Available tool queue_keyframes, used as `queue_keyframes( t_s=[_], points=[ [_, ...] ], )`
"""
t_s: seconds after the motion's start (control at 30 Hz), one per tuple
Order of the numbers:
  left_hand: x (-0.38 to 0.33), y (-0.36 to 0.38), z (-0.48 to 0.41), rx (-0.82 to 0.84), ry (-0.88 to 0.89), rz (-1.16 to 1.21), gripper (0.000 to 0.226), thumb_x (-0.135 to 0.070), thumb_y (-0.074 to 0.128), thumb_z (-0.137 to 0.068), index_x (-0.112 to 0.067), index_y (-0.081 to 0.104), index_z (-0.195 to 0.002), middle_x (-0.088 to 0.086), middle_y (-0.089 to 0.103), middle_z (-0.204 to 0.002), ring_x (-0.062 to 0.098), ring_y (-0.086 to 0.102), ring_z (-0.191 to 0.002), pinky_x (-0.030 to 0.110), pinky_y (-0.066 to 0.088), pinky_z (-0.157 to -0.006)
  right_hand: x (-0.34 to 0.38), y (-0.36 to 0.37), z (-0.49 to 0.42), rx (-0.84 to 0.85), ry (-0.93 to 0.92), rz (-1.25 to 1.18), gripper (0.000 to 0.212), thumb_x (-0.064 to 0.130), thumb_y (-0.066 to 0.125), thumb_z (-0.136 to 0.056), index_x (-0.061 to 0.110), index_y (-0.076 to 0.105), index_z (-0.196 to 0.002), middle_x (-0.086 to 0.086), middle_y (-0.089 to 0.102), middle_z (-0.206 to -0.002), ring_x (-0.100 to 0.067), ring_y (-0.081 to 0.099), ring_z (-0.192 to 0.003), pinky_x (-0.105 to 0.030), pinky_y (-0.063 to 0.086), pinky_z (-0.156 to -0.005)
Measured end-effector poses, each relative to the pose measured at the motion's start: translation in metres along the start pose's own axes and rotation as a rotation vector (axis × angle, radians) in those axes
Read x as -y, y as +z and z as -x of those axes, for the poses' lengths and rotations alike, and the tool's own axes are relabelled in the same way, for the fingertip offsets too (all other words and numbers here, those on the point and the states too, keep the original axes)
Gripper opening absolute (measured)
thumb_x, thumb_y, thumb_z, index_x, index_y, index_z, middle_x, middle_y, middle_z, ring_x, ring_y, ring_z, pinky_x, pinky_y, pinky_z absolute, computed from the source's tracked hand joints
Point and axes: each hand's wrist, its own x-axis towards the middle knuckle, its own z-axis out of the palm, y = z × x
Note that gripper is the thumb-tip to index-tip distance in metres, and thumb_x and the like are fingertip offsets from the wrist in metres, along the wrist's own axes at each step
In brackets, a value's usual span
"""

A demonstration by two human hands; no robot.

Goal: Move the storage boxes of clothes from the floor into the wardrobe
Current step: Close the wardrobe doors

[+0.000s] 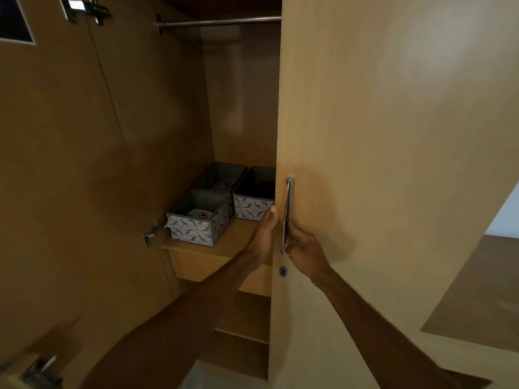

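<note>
Three grey patterned fabric storage boxes stand on a wardrobe shelf [241,240]: a front one [196,223] with rolled clothes inside, one behind it [220,176], and one to the right [254,197], partly hidden by the right wardrobe door [379,136]. My right hand [304,249] is wrapped around that door's metal handle [287,214]. My left hand [264,234] rests flat against the door's inner edge, fingers extended, holding nothing.
The left wardrobe door [70,164] stands open with hinges [151,233] showing. A hanging rail [219,22] crosses the top. Lower shelves [244,332] lie beneath a drawer front [202,266]. A keyhole [282,272] sits below the handle.
</note>
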Motion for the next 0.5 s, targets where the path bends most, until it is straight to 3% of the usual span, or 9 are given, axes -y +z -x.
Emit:
queue_keyframes(
  t_s=[0.1, 0.2, 0.3, 0.4, 0.5],
  points=[
    [0.005, -0.002, -0.002, 0.019, 0.033, -0.021, 0.047, -0.051, 0.021, -0.1, -0.037, 0.042, -0.139, -0.027, 0.052, -0.124, -0.012, 0.048, -0.115, 0.034, 0.037, -0.104, -0.009, 0.001, -0.002, 0.007, -0.01, -0.017, 0.07, -0.004, 0.054, -0.08, 0.029, 0.047, -0.142, 0.008, 0.062, -0.132, -0.01, 0.058, -0.121, -0.044, 0.049, -0.103],
    [0.007, -0.008, -0.001, 0.04, 0.043, -0.013, 0.043, -0.049, 0.019, -0.102, -0.042, 0.046, -0.133, -0.028, 0.055, -0.122, -0.019, 0.051, -0.108, 0.027, 0.041, -0.098, -0.012, 0.002, 0.002, 0.015, 0.014, -0.044, 0.074, -0.003, 0.057, -0.082, 0.032, 0.041, -0.145, 0.011, 0.057, -0.137, -0.007, 0.053, -0.127, -0.046, 0.046, -0.106],
    [0.012, -0.017, 0.006, 0.04, 0.058, -0.049, 0.047, -0.051, 0.025, -0.1, -0.034, 0.051, -0.135, -0.017, 0.057, -0.133, -0.006, 0.05, -0.123, 0.023, 0.039, -0.101, -0.008, 0.003, 0.014, 0.019, 0.028, -0.058, 0.076, -0.003, 0.06, -0.086, 0.033, 0.034, -0.148, 0.01, 0.055, -0.14, -0.008, 0.052, -0.128, -0.042, 0.043, -0.109],
    [0.034, -0.036, 0.026, -0.093, 0.044, -0.05, 0.038, -0.039, 0.048, -0.098, -0.025, 0.056, -0.132, -0.011, 0.059, -0.13, -0.002, 0.053, -0.119, 0.01, 0.041, -0.087, -0.005, 0.01, 0.03, 0.028, 0.018, -0.059, 0.078, 0.0, 0.062, -0.086, 0.035, 0.031, -0.149, 0.009, 0.049, -0.146, -0.011, 0.052, -0.128, -0.041, 0.044, -0.108],
    [0.056, -0.061, 0.059, -0.302, 0.048, -0.031, 0.033, -0.022, 0.061, -0.093, -0.013, 0.062, -0.125, -0.006, 0.066, -0.119, 0.006, 0.061, -0.111, 0.01, 0.046, -0.08, 0.001, 0.024, 0.049, 0.069, 0.052, -0.053, 0.078, 0.007, 0.066, -0.088, 0.04, 0.029, -0.148, 0.012, 0.039, -0.148, -0.013, 0.049, -0.129, -0.037, 0.046, -0.104]
  ],
)
